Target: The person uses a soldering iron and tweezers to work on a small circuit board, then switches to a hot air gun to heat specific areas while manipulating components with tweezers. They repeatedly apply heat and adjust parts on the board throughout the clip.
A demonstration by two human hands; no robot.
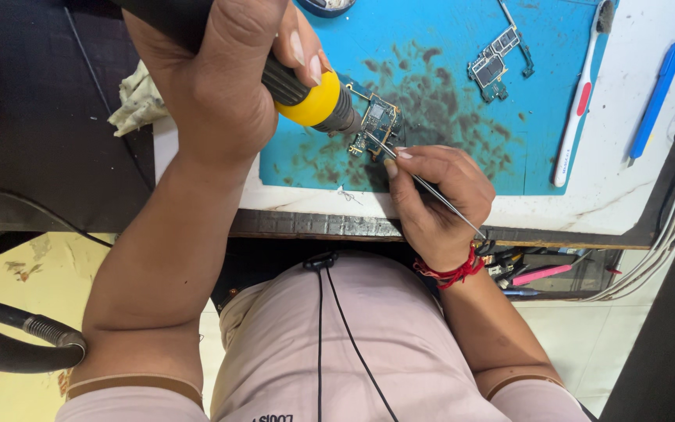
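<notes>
While your left hand is clenched round the black-and-yellow handle of a hot-air tool, its dark nozzle points right and slightly down at the small green-and-gold circuit board, which lies just past the nozzle tip and directly above your right hand. That hand pinches thin steel tweezers, their long axis slanting up-left so the tips touch the board's lower edge; it is the nearer of the two. Dense with tiny chips, the board lies flat on a stained blue work mat, its long axis tilted.
</notes>
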